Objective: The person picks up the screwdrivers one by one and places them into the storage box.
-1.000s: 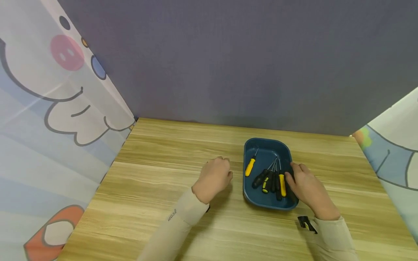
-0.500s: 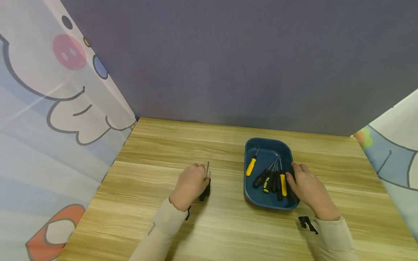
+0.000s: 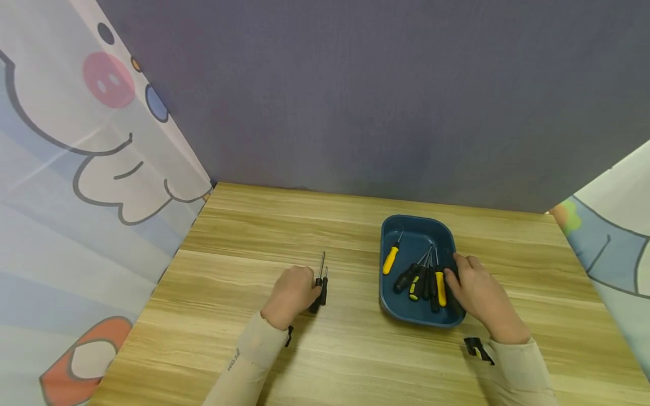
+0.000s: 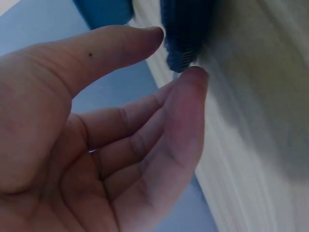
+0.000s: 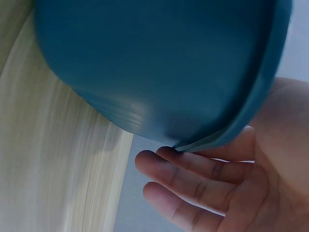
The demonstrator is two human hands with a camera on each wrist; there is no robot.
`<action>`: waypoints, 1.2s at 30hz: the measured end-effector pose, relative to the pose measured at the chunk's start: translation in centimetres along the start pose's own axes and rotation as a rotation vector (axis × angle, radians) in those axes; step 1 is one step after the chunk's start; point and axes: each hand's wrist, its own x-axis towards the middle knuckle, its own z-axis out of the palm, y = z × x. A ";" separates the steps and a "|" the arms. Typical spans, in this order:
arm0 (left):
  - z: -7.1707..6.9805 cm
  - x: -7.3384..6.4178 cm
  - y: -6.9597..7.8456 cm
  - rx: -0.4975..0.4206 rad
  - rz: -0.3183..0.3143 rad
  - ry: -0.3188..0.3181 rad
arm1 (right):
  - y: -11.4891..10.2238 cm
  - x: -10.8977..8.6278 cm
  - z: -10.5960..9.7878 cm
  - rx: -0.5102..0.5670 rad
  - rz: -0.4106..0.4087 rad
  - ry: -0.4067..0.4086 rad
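Two black screwdrivers lie side by side on the table, a longer screwdriver (image 3: pixel 319 280) and a shorter screwdriver (image 3: pixel 325 289), blades pointing away. My left hand (image 3: pixel 291 294) is at the longer one's handle. In the left wrist view, thumb and fingertips stand apart around the end of a dark handle (image 4: pixel 183 34). My right hand (image 3: pixel 479 290) holds the right rim of a dark blue plastic tray (image 3: pixel 408 317), thumb over the edge and fingers outside. Inside lie a yellow screwdriver (image 3: pixel 390 259) at the left and several black and yellow screwdrivers (image 3: pixel 417 282) bunched at the right.
The wood-grain table (image 3: pixel 228 242) ends at a grey panel (image 3: pixel 330 101) behind. Cartoon-printed cloth (image 3: pixel 101 169) hangs at the left, with similar cloth at the right. A black strap piece (image 3: pixel 477 349) is at my right cuff.
My left hand has moved left from near the tray, uncovering the two screwdrivers on the table, then slightly nearer to me. The right hand and tray have stayed put.
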 end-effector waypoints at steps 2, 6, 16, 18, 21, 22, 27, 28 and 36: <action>0.3 0.1 -0.2 -0.010 -0.018 -0.019 | 0.1 0.0 0.0 0.002 -0.003 0.003; 0.6 0.3 -0.3 -0.042 -0.036 -0.041 | 0.2 0.0 0.1 0.000 -0.007 0.012; 0.8 0.8 -0.6 -0.158 -0.065 -0.080 | 0.2 0.1 0.1 0.010 0.013 -0.018; 0.9 0.9 -0.7 -0.174 -0.072 -0.080 | 0.3 0.2 0.1 0.011 0.015 -0.027; 1.0 0.9 -0.8 -0.181 -0.067 -0.074 | 0.3 0.2 0.0 0.012 0.019 -0.036; 1.0 0.9 -0.8 -0.183 -0.066 -0.073 | 0.3 0.2 0.0 0.012 0.018 -0.035; 1.1 0.9 -0.9 -0.206 -0.063 -0.068 | 0.2 0.2 0.0 0.011 0.011 -0.026; 1.1 1.0 -0.9 -0.210 -0.068 -0.073 | 0.2 0.2 0.0 0.011 0.009 -0.024; 0.3 1.5 -0.6 -0.196 -0.057 -0.068 | 0.0 0.1 -0.1 0.009 -0.001 -0.009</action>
